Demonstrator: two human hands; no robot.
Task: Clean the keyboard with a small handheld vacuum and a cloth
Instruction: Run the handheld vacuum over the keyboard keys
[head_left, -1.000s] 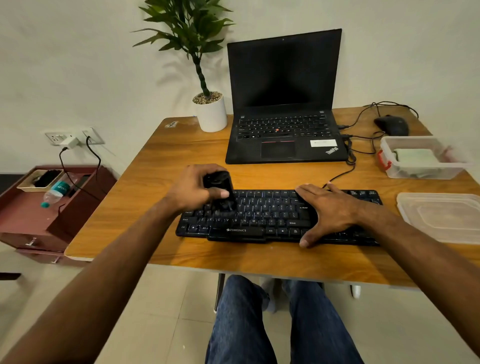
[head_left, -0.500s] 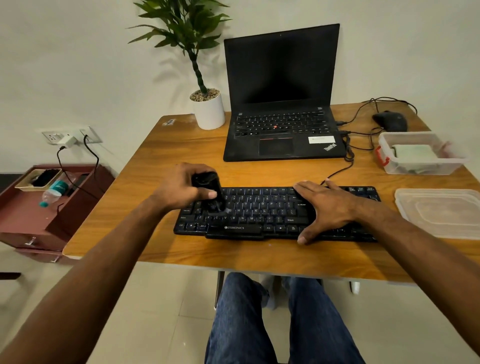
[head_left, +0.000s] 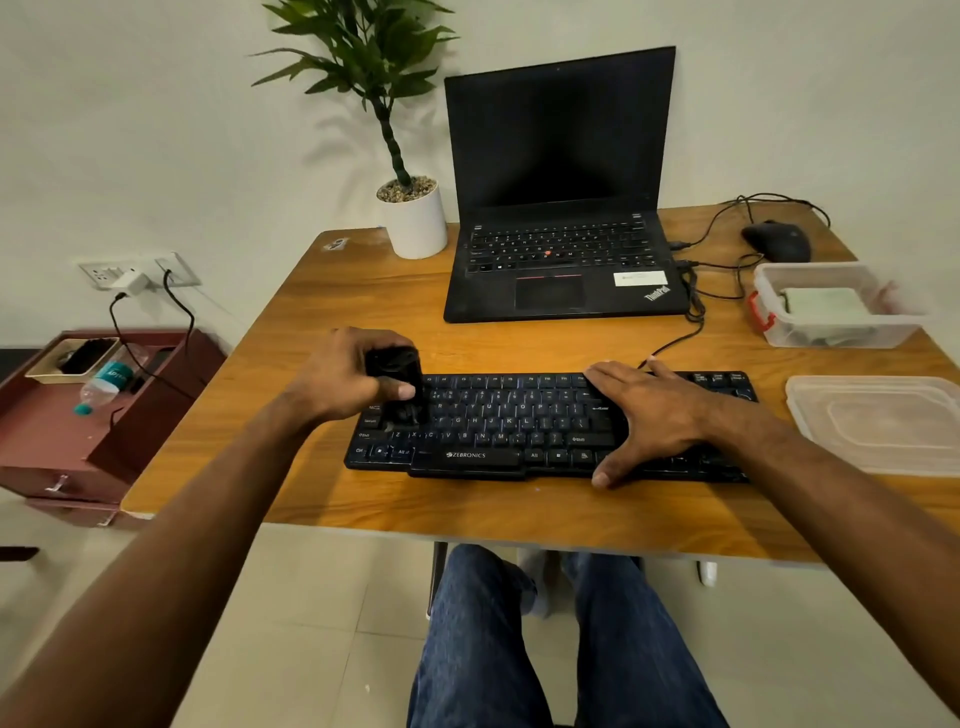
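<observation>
Our left hand (head_left: 343, 379) wraps its fingers around the small black vacuum (head_left: 396, 384), standing it on the left end of the keyboard (head_left: 519, 421). Our right hand (head_left: 649, 415) lies flat and empty, fingers spread, on the keyboard's right half, on the counter (head_left: 467, 509).

one worktop (head_left: 322, 332) carries most of it. two keyboards if the laptop's own is counted: one separate black keyboard (head_left: 519, 426) at the near edge, and one laptop (head_left: 561, 208) behind that keyboard. one potted plant (head_left: 410, 218) left of the laptop. one mouse (head_left: 776, 240) right of the laptop. one clear box (head_left: 831, 306) and one clear lid (head_left: 878, 423), both right of the keyboard. two hands: left hand (head_left: 337, 379), right hand (head_left: 649, 415). one small black vacuum (head_left: 395, 384) in the left one. one bottle (head_left: 104, 382) on one red cabinet (head_left: 47, 436), left of the worktop.
</observation>
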